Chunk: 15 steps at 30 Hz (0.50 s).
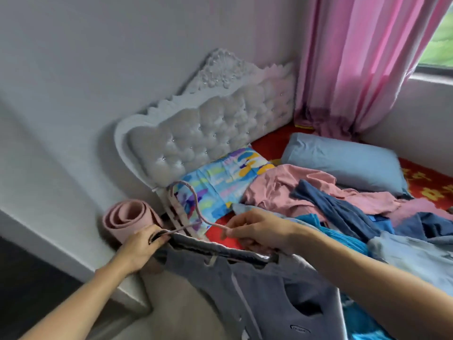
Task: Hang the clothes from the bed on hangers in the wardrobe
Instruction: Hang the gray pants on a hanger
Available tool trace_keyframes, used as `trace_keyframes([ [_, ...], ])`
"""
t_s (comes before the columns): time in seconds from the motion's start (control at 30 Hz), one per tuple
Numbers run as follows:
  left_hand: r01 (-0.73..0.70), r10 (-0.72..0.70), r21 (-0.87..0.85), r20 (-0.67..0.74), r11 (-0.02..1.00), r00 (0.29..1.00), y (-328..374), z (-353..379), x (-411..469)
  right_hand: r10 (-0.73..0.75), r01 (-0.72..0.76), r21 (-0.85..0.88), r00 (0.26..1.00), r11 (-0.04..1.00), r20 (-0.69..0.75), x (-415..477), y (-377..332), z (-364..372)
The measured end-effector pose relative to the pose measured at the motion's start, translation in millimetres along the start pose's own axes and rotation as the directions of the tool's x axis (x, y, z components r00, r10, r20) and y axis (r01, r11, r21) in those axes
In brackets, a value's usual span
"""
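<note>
A grey garment (267, 285) hangs from a pale pink hanger (193, 204) at the near edge of the bed. My left hand (142, 244) grips the garment's left end together with the hanger's arm. My right hand (257, 227) pinches the hanger near the base of its hook, above the garment's top edge. On the red bed sheet (269, 143) behind lies a pile of clothes: a pink one (282, 187), a dark blue one (338, 207) and light blue ones (404, 251). The wardrobe is out of view.
A white tufted headboard (208, 128) stands against the wall. A colourful pillow (220, 182) and a blue pillow (343, 160) lie at the bed's head. A rolled pink mat (127, 219) stands beside the bed on the left. Pink curtains (362, 65) hang at the right.
</note>
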<state>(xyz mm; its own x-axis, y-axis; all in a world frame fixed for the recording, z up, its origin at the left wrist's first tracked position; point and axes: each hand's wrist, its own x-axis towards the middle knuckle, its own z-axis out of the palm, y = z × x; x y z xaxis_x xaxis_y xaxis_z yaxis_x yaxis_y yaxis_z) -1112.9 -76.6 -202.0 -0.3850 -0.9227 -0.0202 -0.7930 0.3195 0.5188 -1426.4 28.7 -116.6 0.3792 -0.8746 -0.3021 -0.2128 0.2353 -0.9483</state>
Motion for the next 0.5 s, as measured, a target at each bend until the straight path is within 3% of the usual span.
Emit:
trace_keyframes([
  [0.13, 0.165, -0.168, -0.046, -0.064, 0.985, 0.984, -83.1, -61.6, -81.6, -0.057, 0.062, -0.045, 0.993, 0.997, 0.106, 40.1, -45.5, 116.2],
  [0.23, 0.256, -0.274, -0.111, -0.203, 0.960, 0.940, -134.2, -114.7, -145.1, -0.096, 0.102, -0.040, 0.985, 0.994, 0.142, 60.8, -88.0, 191.1],
  [0.33, 0.375, -0.395, -0.125, -0.330, 0.919, 0.858, -181.3, -171.9, -207.9, -0.123, 0.128, -0.025, 0.983, 0.992, 0.133, 84.9, -135.7, 248.6],
  [0.5, 0.506, -0.480, -0.070, -0.452, 0.860, 0.752, -246.4, -252.6, -289.2, -0.141, 0.137, 0.031, 0.954, 0.990, 0.264, 128.1, -208.1, 335.4],
])
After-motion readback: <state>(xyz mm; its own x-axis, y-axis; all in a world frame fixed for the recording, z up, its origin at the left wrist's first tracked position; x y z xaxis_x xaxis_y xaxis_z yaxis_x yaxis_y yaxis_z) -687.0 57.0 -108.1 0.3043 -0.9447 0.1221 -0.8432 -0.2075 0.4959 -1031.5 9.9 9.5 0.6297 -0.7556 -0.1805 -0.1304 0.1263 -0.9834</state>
